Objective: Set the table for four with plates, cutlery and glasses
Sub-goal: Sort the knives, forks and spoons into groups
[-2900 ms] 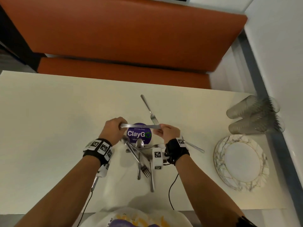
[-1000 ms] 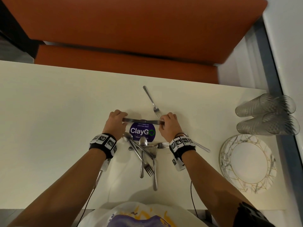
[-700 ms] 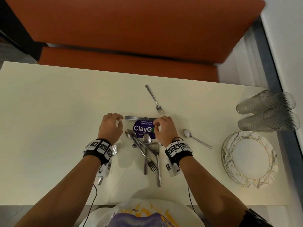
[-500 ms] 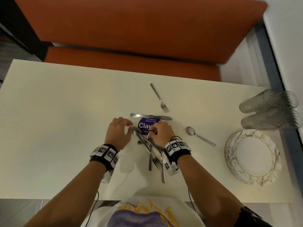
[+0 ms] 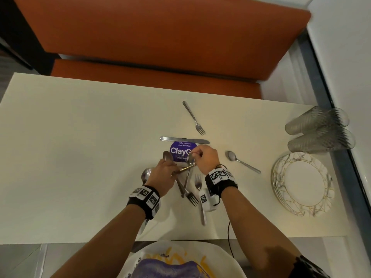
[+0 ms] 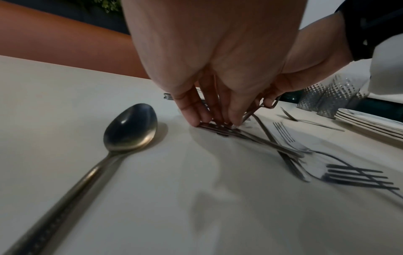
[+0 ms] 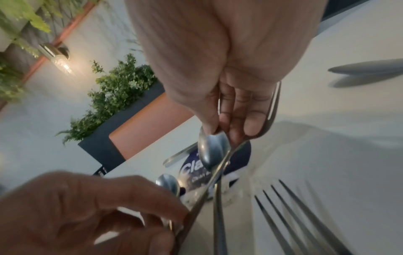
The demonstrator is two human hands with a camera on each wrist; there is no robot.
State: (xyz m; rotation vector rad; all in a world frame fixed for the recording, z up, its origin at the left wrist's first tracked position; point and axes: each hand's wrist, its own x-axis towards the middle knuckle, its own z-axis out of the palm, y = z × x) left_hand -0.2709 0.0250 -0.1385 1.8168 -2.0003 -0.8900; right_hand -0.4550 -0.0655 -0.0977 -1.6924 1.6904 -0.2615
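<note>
A loose pile of forks and spoons (image 5: 187, 189) lies on the cream table (image 5: 80, 147) just in front of me. My right hand (image 5: 193, 157) pinches a fork (image 7: 271, 110) near its tines, and its thumb rests against a spoon bowl (image 7: 212, 148). My left hand (image 5: 172, 173) pinches the handle end of that fork (image 5: 183, 169) low over the pile; its fingertips (image 6: 196, 119) touch the handles on the table. A knife (image 5: 184, 139), a fork (image 5: 194, 118) and a spoon (image 5: 241, 161) lie singly beyond the pile. Another spoon (image 6: 130, 127) lies left of my left hand.
A stack of marbled plates (image 5: 303, 183) sits at the right edge, with stacked textured glasses (image 5: 319, 129) lying on their sides behind it. A purple round sticker (image 5: 178, 150) is on the tabletop. An orange bench (image 5: 160, 37) runs along the far side.
Both hands laid the knife flat above the purple sticker and let go. They drew back to the pile, where the fork is now pinched between them.
</note>
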